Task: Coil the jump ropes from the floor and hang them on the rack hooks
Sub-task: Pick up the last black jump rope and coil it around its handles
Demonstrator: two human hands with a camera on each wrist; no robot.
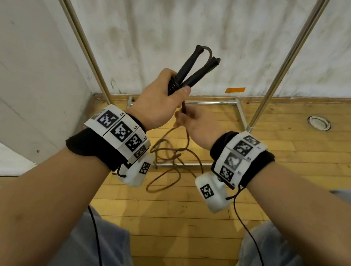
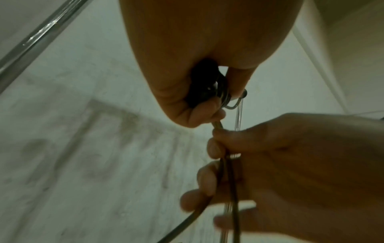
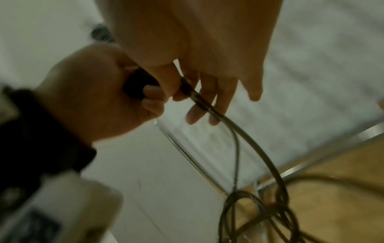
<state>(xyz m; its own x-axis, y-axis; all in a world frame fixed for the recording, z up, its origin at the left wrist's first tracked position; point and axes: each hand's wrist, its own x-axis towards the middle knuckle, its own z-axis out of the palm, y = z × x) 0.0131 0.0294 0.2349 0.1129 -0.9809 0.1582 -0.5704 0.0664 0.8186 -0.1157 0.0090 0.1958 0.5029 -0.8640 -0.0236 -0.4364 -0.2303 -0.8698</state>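
My left hand (image 1: 162,101) grips both black handles (image 1: 194,69) of a jump rope, which stick up and fan apart above the fist. In the left wrist view the left hand (image 2: 187,92) closes round the handles and a few turns of rope. Just below it my right hand (image 1: 194,124) pinches the brown rope (image 1: 185,110) between thumb and fingers. The right hand (image 3: 199,85) shows the rope (image 3: 245,136) running through its fingers in the right wrist view. The loose rope (image 1: 167,164) hangs down into tangled loops on the wooden floor.
A metal rack stands ahead, with a left upright (image 1: 81,35), a right upright (image 1: 284,64) and a base frame (image 1: 216,103) on the floor. White walls close the corner. A round floor fitting (image 1: 318,123) and orange tape (image 1: 235,90) lie at the right.
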